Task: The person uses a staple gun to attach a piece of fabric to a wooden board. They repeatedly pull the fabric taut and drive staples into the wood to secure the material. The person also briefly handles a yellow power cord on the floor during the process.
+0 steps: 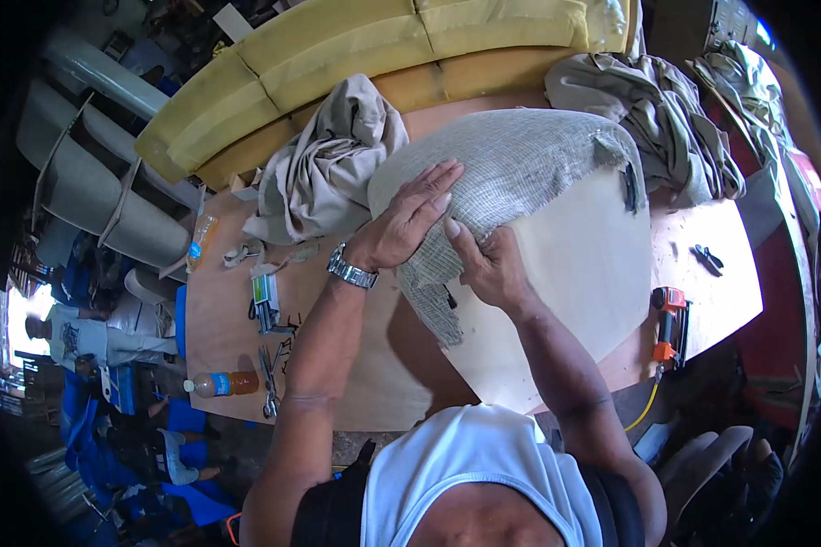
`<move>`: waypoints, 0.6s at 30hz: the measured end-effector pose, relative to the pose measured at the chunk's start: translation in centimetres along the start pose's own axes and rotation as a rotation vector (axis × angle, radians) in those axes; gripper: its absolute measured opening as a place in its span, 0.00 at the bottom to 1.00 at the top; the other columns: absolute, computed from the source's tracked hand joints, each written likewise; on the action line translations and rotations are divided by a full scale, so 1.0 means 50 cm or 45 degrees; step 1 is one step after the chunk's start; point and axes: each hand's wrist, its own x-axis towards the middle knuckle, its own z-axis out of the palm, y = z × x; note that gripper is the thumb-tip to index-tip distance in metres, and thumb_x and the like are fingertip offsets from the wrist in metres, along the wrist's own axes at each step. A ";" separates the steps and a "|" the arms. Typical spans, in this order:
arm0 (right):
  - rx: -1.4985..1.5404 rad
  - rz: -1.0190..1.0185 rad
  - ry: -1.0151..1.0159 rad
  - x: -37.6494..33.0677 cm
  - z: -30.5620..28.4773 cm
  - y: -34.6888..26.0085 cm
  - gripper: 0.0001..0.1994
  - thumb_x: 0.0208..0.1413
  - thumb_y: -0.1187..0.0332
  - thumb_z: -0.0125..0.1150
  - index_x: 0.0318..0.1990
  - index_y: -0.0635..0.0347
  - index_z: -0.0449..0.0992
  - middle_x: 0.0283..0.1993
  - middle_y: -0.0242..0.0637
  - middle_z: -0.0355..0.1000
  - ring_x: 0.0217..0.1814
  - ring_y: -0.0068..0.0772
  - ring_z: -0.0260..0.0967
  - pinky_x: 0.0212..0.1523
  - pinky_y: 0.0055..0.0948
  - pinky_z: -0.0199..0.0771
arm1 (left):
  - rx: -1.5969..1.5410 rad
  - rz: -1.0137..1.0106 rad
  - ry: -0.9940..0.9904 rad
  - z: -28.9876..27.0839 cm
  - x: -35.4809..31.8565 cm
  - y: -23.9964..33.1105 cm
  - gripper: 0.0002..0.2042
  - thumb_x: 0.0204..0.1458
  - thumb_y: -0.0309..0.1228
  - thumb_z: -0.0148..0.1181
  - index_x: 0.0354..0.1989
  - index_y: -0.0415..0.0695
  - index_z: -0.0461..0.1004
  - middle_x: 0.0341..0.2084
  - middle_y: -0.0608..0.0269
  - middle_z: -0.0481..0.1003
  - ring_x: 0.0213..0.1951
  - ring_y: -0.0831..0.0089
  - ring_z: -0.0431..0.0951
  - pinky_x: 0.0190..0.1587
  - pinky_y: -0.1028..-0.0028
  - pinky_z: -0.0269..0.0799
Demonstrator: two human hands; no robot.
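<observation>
A padded panel covered in grey woven upholstery fabric [538, 150] leans up before me on the table, its bare pale board [584, 255] facing me. The fabric folds over the board's edge, with a frayed flap at each side. My left hand [415, 214] lies on the cover near the left corner, fingers stretched out and flat. Beside it, my right hand [497, 264] grips the folded fabric edge; the thumb presses on top and the other fingers are mostly hidden.
An orange and black staple gun [670, 326] with a yellow hose and pliers [707, 260] lie right. Scissors [270, 383], a bottle [223, 384] and a small box [265, 296] lie left. Beige cloth heaps [337, 164] and a yellow foam sofa [337, 64] stand behind. Another person [91, 337] is far left.
</observation>
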 end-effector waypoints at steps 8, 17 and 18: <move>-0.472 0.129 -0.170 -0.026 -0.035 -0.026 0.25 0.66 0.55 0.54 0.20 0.66 0.71 0.13 0.46 0.62 0.14 0.40 0.59 0.19 0.39 0.58 | 0.166 -0.036 -0.032 -0.002 -0.035 0.027 0.28 0.66 0.37 0.43 0.72 0.38 0.51 0.72 0.48 0.50 0.74 0.60 0.44 0.74 0.66 0.38; -0.260 0.034 -0.166 -0.036 -0.047 0.017 0.24 0.67 0.56 0.52 0.19 0.62 0.69 0.12 0.40 0.63 0.13 0.38 0.63 0.18 0.36 0.62 | 0.214 -0.142 0.063 0.023 -0.037 0.051 0.30 0.66 0.41 0.46 0.71 0.38 0.51 0.71 0.45 0.51 0.74 0.57 0.46 0.73 0.66 0.40; -0.296 0.010 -0.196 -0.034 -0.051 0.016 0.24 0.67 0.57 0.52 0.19 0.62 0.69 0.12 0.39 0.64 0.13 0.37 0.64 0.19 0.35 0.63 | 0.203 -0.188 0.074 0.021 -0.039 0.060 0.30 0.66 0.41 0.46 0.71 0.38 0.51 0.71 0.45 0.51 0.74 0.57 0.47 0.73 0.66 0.41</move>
